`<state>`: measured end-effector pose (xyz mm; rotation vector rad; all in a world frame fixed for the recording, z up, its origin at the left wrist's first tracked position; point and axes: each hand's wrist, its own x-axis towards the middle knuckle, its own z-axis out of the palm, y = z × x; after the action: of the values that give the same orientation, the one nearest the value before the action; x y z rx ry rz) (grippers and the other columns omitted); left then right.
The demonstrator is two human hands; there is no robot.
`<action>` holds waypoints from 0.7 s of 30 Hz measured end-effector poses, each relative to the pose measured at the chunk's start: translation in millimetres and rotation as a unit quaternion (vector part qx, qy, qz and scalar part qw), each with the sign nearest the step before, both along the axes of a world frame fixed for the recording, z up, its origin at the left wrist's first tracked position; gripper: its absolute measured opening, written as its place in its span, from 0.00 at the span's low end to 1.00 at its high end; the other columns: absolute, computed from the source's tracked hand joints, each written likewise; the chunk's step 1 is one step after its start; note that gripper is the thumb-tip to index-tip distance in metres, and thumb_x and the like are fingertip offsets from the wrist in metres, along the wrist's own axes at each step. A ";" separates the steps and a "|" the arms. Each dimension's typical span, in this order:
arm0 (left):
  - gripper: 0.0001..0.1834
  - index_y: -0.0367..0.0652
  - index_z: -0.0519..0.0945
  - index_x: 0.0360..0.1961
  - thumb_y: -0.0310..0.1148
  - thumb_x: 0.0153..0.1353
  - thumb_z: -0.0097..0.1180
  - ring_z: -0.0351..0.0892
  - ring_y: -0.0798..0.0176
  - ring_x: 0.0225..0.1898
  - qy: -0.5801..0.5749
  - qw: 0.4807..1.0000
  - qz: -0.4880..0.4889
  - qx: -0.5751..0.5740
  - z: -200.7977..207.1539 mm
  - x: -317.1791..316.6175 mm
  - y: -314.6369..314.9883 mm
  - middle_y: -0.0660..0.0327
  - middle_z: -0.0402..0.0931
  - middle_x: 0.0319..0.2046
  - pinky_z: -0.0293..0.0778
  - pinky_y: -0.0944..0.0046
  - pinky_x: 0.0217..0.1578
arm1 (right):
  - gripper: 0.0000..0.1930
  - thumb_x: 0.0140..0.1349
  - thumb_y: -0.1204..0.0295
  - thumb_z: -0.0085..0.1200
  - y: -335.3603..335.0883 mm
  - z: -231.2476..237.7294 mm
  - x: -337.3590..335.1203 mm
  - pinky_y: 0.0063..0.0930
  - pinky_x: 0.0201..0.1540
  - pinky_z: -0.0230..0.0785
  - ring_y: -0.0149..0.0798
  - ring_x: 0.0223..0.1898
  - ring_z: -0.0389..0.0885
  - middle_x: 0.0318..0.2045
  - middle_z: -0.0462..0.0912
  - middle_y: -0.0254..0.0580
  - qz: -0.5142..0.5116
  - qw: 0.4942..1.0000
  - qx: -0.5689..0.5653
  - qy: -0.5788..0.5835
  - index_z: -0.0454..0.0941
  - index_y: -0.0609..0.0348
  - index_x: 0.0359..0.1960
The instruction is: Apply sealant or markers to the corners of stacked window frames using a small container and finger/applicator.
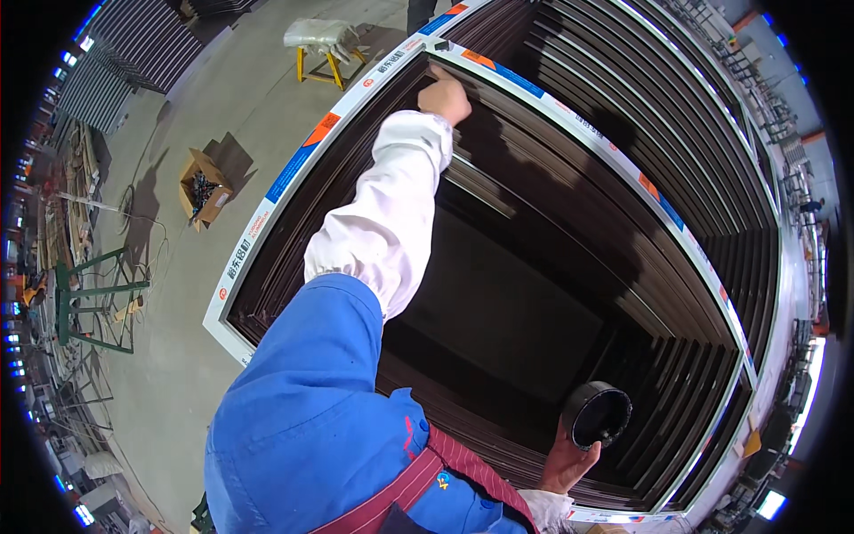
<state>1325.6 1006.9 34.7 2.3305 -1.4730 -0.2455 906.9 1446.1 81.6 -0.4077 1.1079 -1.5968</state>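
A stack of dark brown metal frames (569,198) stands before me, edged along the top with white, blue and orange printed film (302,147). My left hand (447,98) reaches to the far corner of this stack, its index finger stretched into the inside corner and the other fingers curled. What it may pinch there is too small to make out. A small black piece (442,45) sits on the film just beyond that corner. Low on the right, my right hand (562,465) grips a round black tub (598,415) over the frame opening. Small bits show dimly inside the tub.
More stacked dark frames (658,116) stand close on the right. An open cardboard box (206,191) with dark small parts lies on the floor at left. Beyond are a yellow-legged stool (325,53) with a pale cover and a green metal stand (93,301).
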 end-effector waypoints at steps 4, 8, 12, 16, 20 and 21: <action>0.45 0.15 0.46 0.61 0.32 0.48 0.52 0.82 0.48 0.36 -0.044 0.997 -0.054 0.024 1.4 -31.2 17.2 0.46 0.80 0.34 0.76 0.53 0.38 | 0.32 0.59 0.56 0.53 -1.0 3.8 3.7 0.44 0.62 0.62 0.43 0.58 0.70 0.58 0.69 0.42 0.000 1.000 0.005 0.013 0.60 0.52 0.63; 0.15 0.39 0.82 0.30 0.40 0.49 0.53 0.81 0.45 0.34 -0.026 0.959 -0.280 0.026 47.7 -94.2 91.6 0.48 0.81 0.29 0.76 0.50 0.36 | 0.31 0.60 0.55 0.52 -0.8 5.2 2.9 0.43 0.63 0.60 0.42 0.58 0.69 0.59 0.70 0.41 0.008 1.000 -0.004 0.006 0.61 0.51 0.63; 0.16 0.46 0.75 0.42 0.43 0.58 0.50 0.80 0.44 0.29 0.161 0.786 -0.597 -0.030 114.8 -160.5 199.0 0.49 0.79 0.28 0.75 0.50 0.28 | 0.29 0.62 0.57 0.50 -0.4 4.3 2.6 0.46 0.64 0.57 0.42 0.61 0.66 0.60 0.68 0.41 0.069 0.997 -0.025 -0.038 0.60 0.51 0.63; 0.25 0.46 0.72 0.51 0.53 0.65 0.40 0.79 0.44 0.28 0.238 0.635 -0.728 0.102 153.0 -210.9 291.8 0.50 0.79 0.27 0.75 0.51 0.30 | 0.26 0.65 0.55 0.45 4.4 -2.2 2.7 0.43 0.62 0.59 0.40 0.59 0.68 0.57 0.71 0.39 0.118 0.992 -0.007 -0.036 0.62 0.52 0.61; 0.32 0.38 0.80 0.37 0.59 0.63 0.38 0.80 0.48 0.27 0.047 0.669 -0.728 0.141 133.4 -253.3 320.5 0.53 0.79 0.21 0.76 0.54 0.27 | 0.19 0.66 0.56 0.42 16.3 -31.9 -18.2 0.39 0.57 0.62 0.38 0.54 0.72 0.51 0.75 0.39 0.124 0.992 0.010 -0.034 0.70 0.53 0.52; 0.32 0.38 0.80 0.37 0.59 0.63 0.38 0.80 0.48 0.27 0.045 0.669 -0.728 0.141 132.8 -255.4 321.5 0.53 0.79 0.21 0.76 0.54 0.27 | 0.20 0.67 0.54 0.40 18.7 -42.9 -26.3 0.39 0.59 0.61 0.39 0.53 0.73 0.51 0.76 0.42 0.133 0.990 -0.002 -0.040 0.73 0.54 0.49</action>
<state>1070.1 1328.4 167.5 0.6251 -2.9882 -0.9766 880.6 1464.9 38.7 -0.4691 0.9465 -1.3686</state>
